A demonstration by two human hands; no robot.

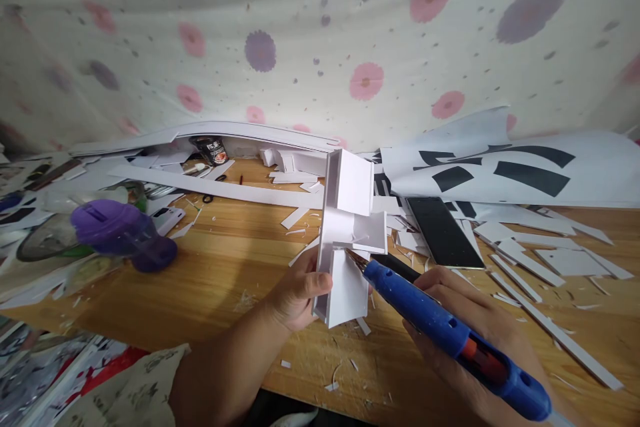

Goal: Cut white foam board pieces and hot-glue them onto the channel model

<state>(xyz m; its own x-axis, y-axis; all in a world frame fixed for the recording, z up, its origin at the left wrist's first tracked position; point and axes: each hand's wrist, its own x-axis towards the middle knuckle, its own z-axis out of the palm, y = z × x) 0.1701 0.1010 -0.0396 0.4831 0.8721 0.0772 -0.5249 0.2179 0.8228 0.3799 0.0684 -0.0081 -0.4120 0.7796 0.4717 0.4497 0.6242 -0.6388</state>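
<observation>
My left hand [303, 287] grips a white foam board model [350, 183] near its lower end, thumb on the near side and the other fingers partly hidden behind. The model is held upright above the table and has box-like sections with an open recess midway. Wrapped round a blue hot glue gun [420, 307], my right hand [465, 327] is closed at the right. The gun's metal tip reaches the seam below the recess; whether it touches the board is hard to tell. A red part shows inside the blue body, and a pale stick comes out at its rear.
A phone [445, 230] lies right of the model, near white offcut strips [555, 333]. Printed paper with black shapes [500, 173] leans at the back. On the left stand a purple-lidded cup [125, 233] and a dark can [211, 150]. One long strip [215, 187] crosses the wooden table [215, 267].
</observation>
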